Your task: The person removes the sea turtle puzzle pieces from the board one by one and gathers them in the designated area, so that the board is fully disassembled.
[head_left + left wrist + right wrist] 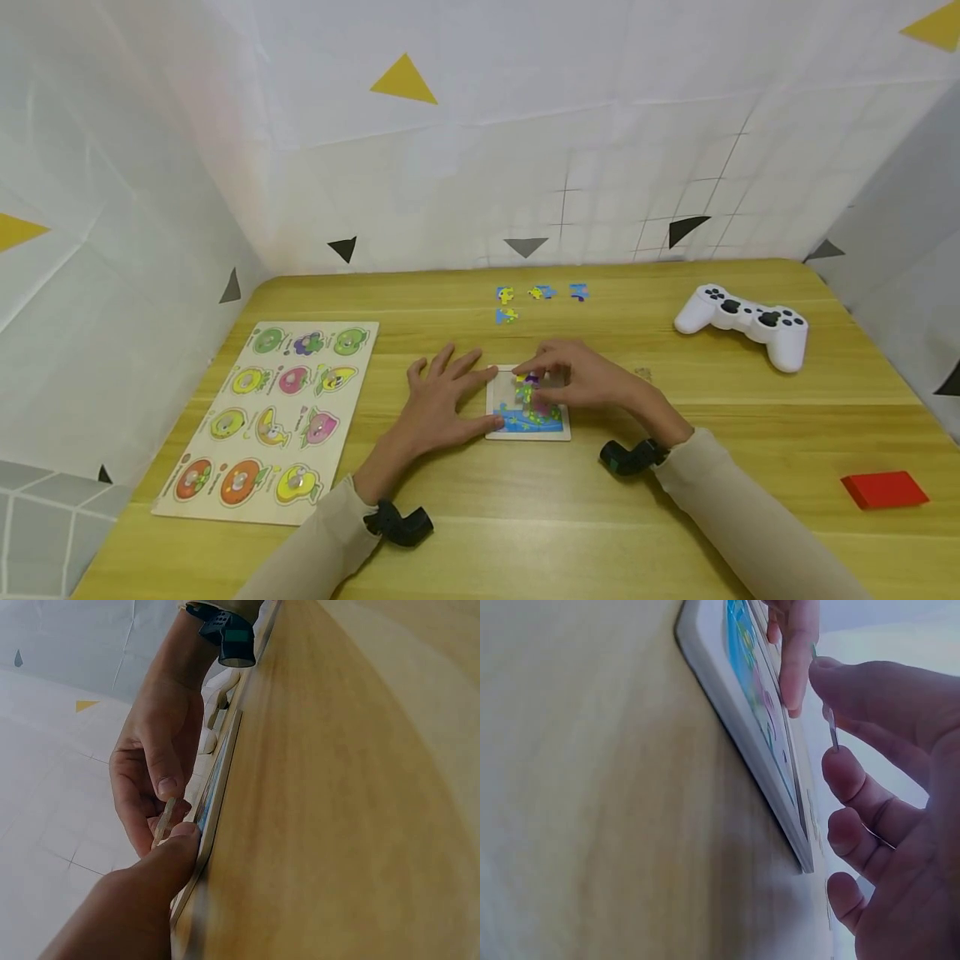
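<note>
A small jigsaw puzzle in a pale wooden frame (529, 438) lies on the table, its near part filled with blue sea pieces. My left hand (442, 404) has its fingers spread, with thumb and index finger at the frame's left edge. Just above the puzzle, my right hand (592, 382) pinches a thin puzzle piece (163, 823) between thumb and fingers. That piece (832, 729) appears nearly edge-on in the right wrist view, tilted up off the frame. The right hand covers part of the puzzle in the head view.
Several loose puzzle pieces (507, 316) lie beyond the frame. A brownish piece (642, 374) is by the right wrist. On the left lies a fruit knob board (303, 450). A white game controller (783, 337) and a red block (885, 490) are at the right.
</note>
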Motion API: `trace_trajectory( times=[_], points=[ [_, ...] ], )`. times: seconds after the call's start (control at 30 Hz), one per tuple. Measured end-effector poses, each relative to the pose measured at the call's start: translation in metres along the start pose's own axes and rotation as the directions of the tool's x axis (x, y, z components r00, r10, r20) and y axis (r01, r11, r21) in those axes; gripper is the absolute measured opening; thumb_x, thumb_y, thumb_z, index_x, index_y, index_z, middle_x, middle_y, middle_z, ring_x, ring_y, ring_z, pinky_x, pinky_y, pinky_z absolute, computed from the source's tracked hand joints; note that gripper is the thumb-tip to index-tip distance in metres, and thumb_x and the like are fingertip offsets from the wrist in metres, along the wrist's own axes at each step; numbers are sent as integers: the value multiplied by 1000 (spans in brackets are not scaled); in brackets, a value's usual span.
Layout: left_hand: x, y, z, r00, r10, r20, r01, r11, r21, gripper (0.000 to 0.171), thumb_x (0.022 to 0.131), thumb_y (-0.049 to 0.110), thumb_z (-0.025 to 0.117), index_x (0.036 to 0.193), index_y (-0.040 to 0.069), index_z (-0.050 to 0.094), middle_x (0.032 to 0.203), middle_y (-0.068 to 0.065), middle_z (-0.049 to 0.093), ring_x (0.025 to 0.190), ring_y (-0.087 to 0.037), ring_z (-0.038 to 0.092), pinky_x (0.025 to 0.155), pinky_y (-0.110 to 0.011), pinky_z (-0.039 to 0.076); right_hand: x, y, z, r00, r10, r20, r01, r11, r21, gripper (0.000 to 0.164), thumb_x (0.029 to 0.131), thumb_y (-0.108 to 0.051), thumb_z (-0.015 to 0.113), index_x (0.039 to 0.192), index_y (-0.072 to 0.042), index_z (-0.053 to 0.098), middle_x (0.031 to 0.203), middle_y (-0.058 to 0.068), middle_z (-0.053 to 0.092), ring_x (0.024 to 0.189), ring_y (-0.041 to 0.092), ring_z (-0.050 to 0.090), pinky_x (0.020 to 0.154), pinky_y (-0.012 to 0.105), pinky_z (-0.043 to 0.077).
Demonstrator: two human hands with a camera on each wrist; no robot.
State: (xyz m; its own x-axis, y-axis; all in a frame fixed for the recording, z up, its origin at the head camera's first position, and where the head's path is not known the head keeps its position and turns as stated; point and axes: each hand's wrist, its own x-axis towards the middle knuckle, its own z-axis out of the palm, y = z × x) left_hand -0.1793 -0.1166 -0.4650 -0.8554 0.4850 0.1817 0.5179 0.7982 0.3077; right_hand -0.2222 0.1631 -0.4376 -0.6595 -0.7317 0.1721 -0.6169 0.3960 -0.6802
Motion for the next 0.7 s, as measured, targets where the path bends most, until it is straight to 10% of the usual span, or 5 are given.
trace_trajectory(
  times=[0.7],
  points=[
    [0,1,-1,999,-27,35,27,1000,0,77,84,76,59,150,37,51,166,2,36,157,-39,20,113,-70,14,-3,19,-22,991,125,-50,-126,992,-10,40,90,-21,78,129,-15,72,106,-2,69,91,20,54,80,34,46]
  ],
)
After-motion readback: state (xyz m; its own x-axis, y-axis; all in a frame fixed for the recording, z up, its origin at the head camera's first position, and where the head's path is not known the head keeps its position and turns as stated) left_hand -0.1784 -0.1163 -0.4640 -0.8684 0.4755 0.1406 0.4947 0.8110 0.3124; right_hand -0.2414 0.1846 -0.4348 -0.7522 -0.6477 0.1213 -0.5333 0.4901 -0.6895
